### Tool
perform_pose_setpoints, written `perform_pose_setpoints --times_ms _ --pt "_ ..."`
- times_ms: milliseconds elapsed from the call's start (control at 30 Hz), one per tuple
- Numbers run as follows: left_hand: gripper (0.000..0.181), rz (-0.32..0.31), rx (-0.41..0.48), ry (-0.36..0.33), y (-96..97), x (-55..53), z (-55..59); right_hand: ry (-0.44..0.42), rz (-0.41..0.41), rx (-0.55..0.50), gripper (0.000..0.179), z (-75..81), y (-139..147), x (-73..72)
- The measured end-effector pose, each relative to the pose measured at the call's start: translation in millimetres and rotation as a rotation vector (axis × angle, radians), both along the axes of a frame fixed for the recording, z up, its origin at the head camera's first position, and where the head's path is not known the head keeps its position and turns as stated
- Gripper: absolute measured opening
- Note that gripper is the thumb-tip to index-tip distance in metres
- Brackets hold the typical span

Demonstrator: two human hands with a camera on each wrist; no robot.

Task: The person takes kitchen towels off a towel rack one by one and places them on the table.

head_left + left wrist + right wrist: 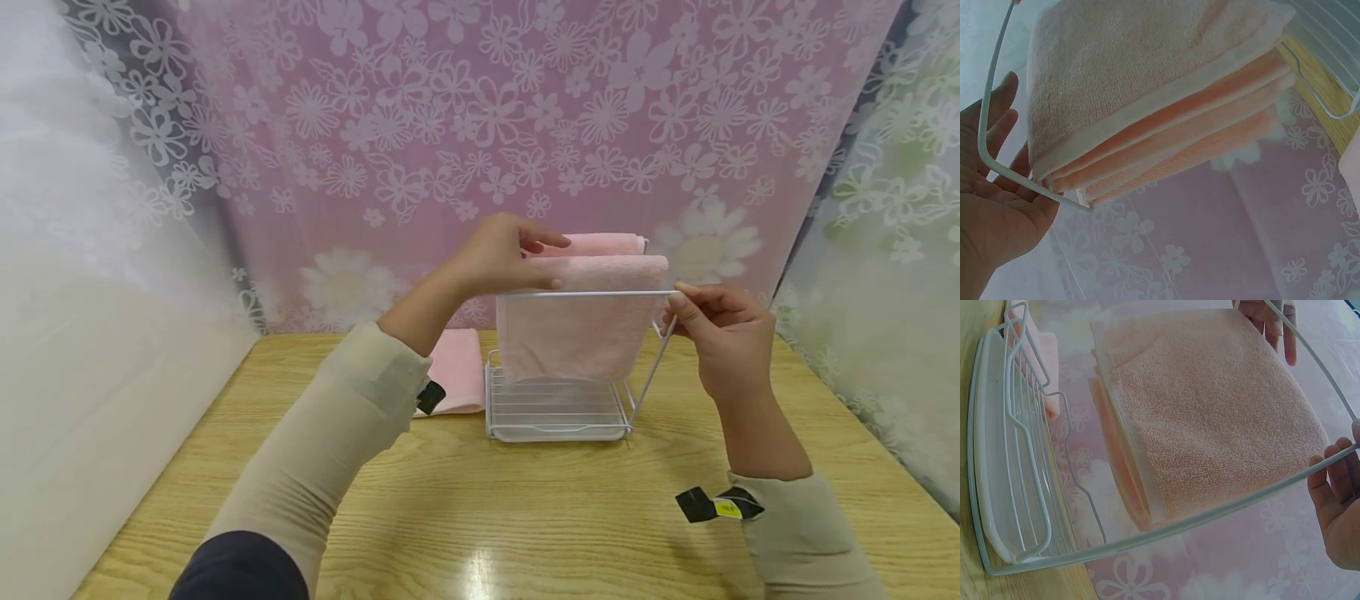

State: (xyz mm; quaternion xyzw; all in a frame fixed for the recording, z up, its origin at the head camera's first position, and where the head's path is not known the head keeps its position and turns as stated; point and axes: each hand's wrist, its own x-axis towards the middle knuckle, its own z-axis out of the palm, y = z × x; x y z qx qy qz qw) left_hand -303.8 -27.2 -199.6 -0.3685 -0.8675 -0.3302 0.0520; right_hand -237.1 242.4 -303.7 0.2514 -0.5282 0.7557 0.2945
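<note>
A white wire rack [600, 293] stands on the table, with a pink towel [577, 333] draped over its top. Behind that drape a second pink fold [607, 243] shows. My left hand [491, 258] is at the upper left end, thumb in front of the towel top and fingers reaching over it, loosely extended. In the left wrist view this hand [1004, 219] lies beside the rack's bent top wire [1019, 180]; hidden fingertips leave its contact unclear. My right hand [735, 342] pinches the rack's upper right corner, its fingertips [1319, 472] on the side wire.
Another folded pink towel [457, 371] lies on the table, left of the rack. A pale tray [555, 408] sits under the rack's lower grid. The wooden table [420, 517] is bordered by flowered pink [450, 125] and whitish [915, 250] curtains.
</note>
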Motion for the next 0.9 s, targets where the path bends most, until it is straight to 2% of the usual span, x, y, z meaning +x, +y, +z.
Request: perform_pose_setpoints --times_ms 200,333,433,500,633,733,900 --pt "0.048 -0.021 -0.049 -0.044 7.1 -6.8 4.1 -0.004 -0.02 0.004 0.022 -0.4 1 -0.6" --pt "0.051 -0.036 -0.072 -0.061 11.1 -8.8 5.1 0.002 0.007 -0.007 0.018 -0.2 0 -0.8" --pt "0.052 -0.035 -0.102 -0.051 14.7 -10.0 5.4 0.004 0.009 -0.012 0.019 -0.1 0 -0.8" --pt "0.052 -0.031 -0.121 -0.046 17.2 -10.4 5.5 0.0 -0.021 0.004 0.021 -0.2 0 -0.5" --pt "0.045 -0.02 -0.148 -0.028 20.4 -11.3 4.7 -0.004 -0.018 -0.005 0.021 -0.7 -1 -0.7" --pt "0.035 -0.024 -0.162 -0.001 22.0 -11.8 4.0 0.001 0.026 -0.031 0.018 -0.9 -1 -0.9" --pt "0.029 -0.012 -0.154 0.016 23.5 -12.2 2.5 0.006 0.043 -0.02 0.018 -0.4 0 -1.0"
